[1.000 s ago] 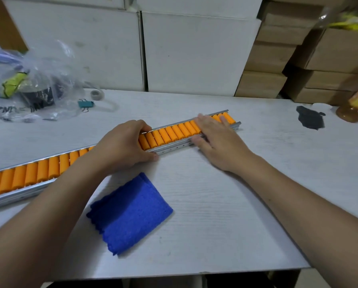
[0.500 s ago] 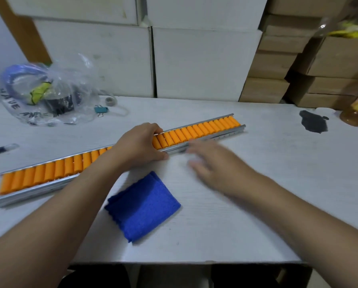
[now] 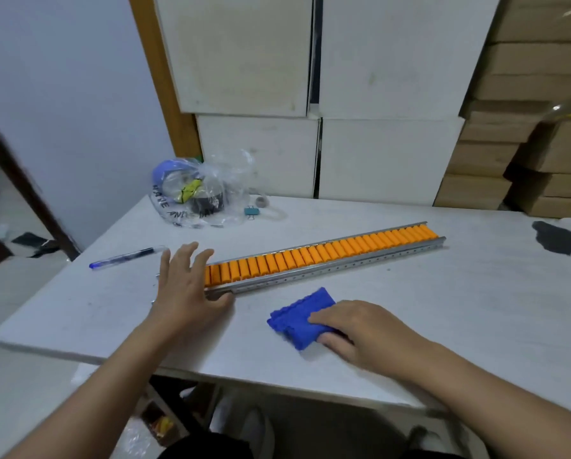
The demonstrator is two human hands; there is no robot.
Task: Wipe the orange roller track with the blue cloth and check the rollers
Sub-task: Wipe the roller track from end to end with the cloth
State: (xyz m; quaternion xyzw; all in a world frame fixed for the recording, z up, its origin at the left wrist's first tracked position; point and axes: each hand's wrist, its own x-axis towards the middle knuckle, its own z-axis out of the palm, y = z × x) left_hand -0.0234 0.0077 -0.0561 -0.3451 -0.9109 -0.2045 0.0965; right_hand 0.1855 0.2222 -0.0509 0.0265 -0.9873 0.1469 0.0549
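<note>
The blue cloth lies folded on the bench close to its front edge, just in front of the orange roller track; the right hand rests on the cloth's right part, its fingers curled over the top and the thumb against the near side, so it holds the cloth; the left hand lies over the track's left end, near the bench's left edge, fingers straight and spread, gripping nothing, the thumb against the near rail.

The track runs aslant across the middle of the bench, its right end farther back toward the rear edge; a close row of short orange cylinders sits crosswise between two grey metal rails, the near rail pierced by a line of small holes; the cloth is a deep, saturated blue, thick and nubbly, its folded layers showing as wavy ridges on the left side.

The bench top is pale and faintly wood-grained; toward the back left corner sits a crumpled clear plastic bag, with a teal binder clip beside it; a blue pen lies near the left edge; a dark patch marks the right side.
</note>
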